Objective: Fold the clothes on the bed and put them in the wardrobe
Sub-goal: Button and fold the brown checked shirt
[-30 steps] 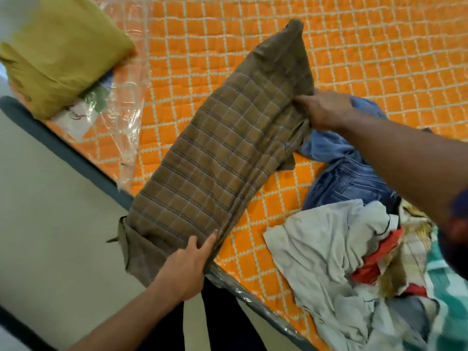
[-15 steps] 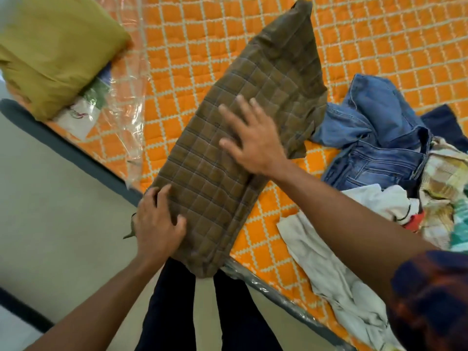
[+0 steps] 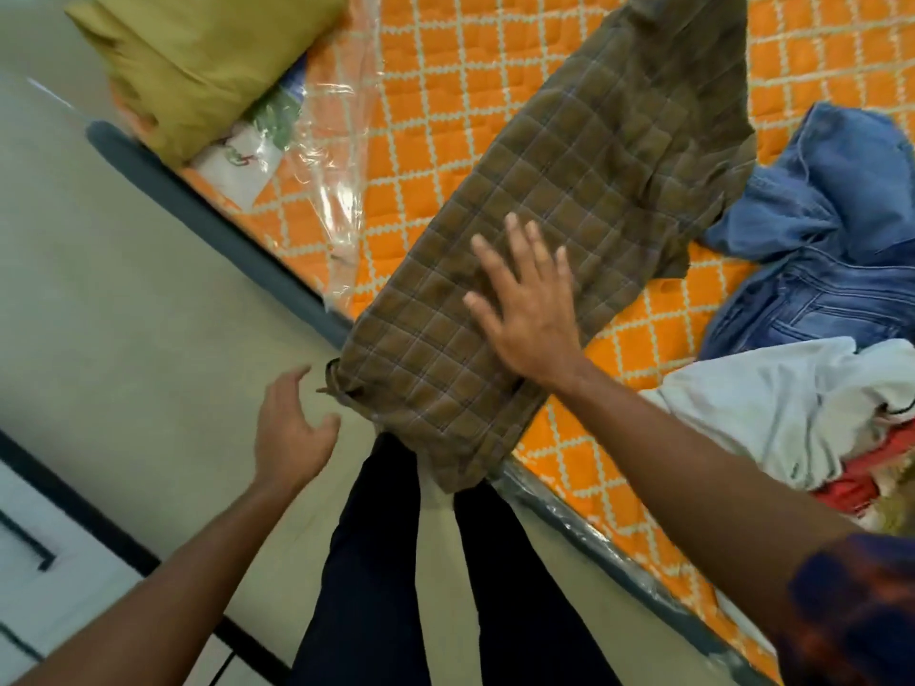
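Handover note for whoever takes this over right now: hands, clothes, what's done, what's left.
Left hand: open, holds nothing, over the floor beside the bed, off the cloth.
Right hand: flat, fingers spread, presses on the brown checked garment.
It lies as a long folded strip on the bed, near end over the edge.
Jeans and mixed pile lie unfolded to its right.
Done: lengthwise fold. Left: fold it shorter, fold the rest, store all in the wardrobe, not in view.
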